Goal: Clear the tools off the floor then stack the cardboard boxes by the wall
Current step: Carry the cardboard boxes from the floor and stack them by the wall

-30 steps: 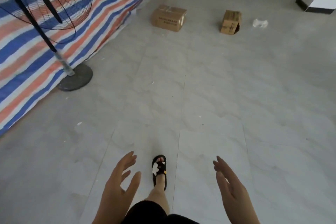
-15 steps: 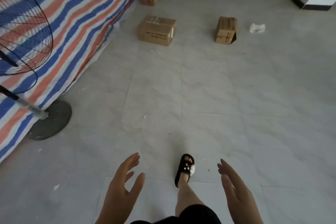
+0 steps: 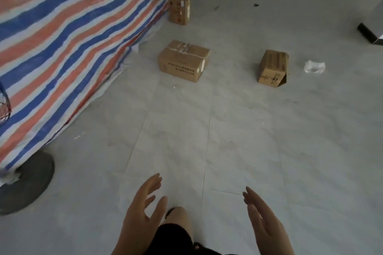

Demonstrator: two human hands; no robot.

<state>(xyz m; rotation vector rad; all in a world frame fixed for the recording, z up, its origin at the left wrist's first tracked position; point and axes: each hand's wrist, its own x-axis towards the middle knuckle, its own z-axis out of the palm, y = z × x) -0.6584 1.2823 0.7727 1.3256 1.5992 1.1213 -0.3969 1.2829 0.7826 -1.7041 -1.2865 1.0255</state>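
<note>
Two hands hang low in front, the left hand (image 3: 143, 211) and right hand (image 3: 263, 221) both loose-fingered and holding nothing. Ahead runs a wide stretch of pale tiled floor (image 3: 228, 130). Beyond it lie the cardboard boxes — a taped carton (image 3: 183, 61), a small tipped box (image 3: 273, 67) well apart, an upright box (image 3: 179, 8) against the striped tarpaulin (image 3: 68, 33) — with a fan base (image 3: 27, 182) at its near edge.

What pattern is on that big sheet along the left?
The sheet has blue, orange-red and white stripes, seen in the head view.
</note>
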